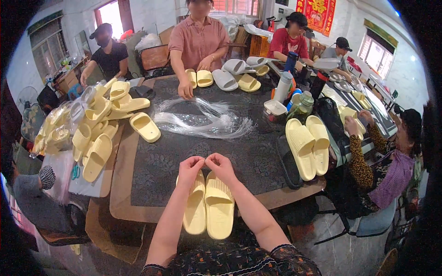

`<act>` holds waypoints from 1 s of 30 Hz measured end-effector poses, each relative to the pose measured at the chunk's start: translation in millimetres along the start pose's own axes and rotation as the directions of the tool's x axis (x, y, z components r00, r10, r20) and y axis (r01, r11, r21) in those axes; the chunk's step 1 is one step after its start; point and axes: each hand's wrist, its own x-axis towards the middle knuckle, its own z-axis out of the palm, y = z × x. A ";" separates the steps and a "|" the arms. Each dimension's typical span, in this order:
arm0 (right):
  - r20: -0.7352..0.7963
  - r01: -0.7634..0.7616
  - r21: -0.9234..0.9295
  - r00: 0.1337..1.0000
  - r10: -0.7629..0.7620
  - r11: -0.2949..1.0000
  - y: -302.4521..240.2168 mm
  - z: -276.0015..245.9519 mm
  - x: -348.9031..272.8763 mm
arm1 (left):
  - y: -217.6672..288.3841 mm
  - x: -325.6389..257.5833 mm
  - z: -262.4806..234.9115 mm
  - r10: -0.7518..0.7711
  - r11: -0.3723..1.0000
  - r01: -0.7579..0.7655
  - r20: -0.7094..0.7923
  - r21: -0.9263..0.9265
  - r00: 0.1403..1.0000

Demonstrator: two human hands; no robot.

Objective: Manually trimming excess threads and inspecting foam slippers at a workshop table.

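Note:
Two yellow slide sandals (219, 211) lie side by side at the near edge of the table, heels toward me. Over their toe ends, my left hand (190, 168) and my right hand (221, 166) come together, thumbs and fingers pinched and fingertips almost touching. Whatever sits between the fingertips is too small to make out. Beyond my hands, a loose bundle of clear plastic strands (202, 120) spreads over the dark tabletop mat (184, 156). A person across the table reaches one hand (185, 89) down to the strands.
A heap of yellow slides (94, 115) covers the left side, with teal scissors (76, 172) close by. Another yellow pair (307, 148) stands at the right. Bottles (282, 87), a glass jar (301, 106) and grey slides (224, 79) are farther back. Several people sit around.

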 end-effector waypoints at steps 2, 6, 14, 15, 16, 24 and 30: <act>-0.011 -0.020 -0.034 1.000 0.019 0.999 0.0 -1.3 -0.1 | -0.4 0.5 -1.2 -0.009 0.999 0.009 -0.016 -0.033 1.000; -0.015 -0.024 -0.067 1.000 0.023 0.997 -1.1 -0.9 0.7 | -10.5 6.0 -7.1 0.048 0.991 -0.048 0.002 -0.122 0.999; 0.050 -0.013 0.003 0.999 0.013 1.000 -4.3 -0.4 0.1 | -9.3 3.9 -0.8 0.011 0.998 -0.008 0.046 -0.066 0.999; 0.057 -0.017 -0.007 0.998 0.018 1.000 -6.6 -0.8 -0.2 | -9.6 3.6 -0.2 0.038 0.997 -0.035 0.043 -0.073 0.998; 0.051 -0.020 -0.008 0.998 0.021 1.000 -7.3 -1.0 -0.3 | -11.2 4.6 -0.1 0.043 0.996 -0.041 0.029 -0.078 0.999; 0.046 0.031 -0.203 0.999 -0.023 0.979 -14.4 -1.4 -3.5 | -15.9 6.0 -3.5 -0.014 0.998 0.016 0.030 -0.066 0.999; 0.028 0.036 -0.223 0.999 -0.031 0.974 -20.1 1.6 -5.2 | -4.7 0.0 0.4 0.014 1.000 -0.014 0.013 0.001 1.000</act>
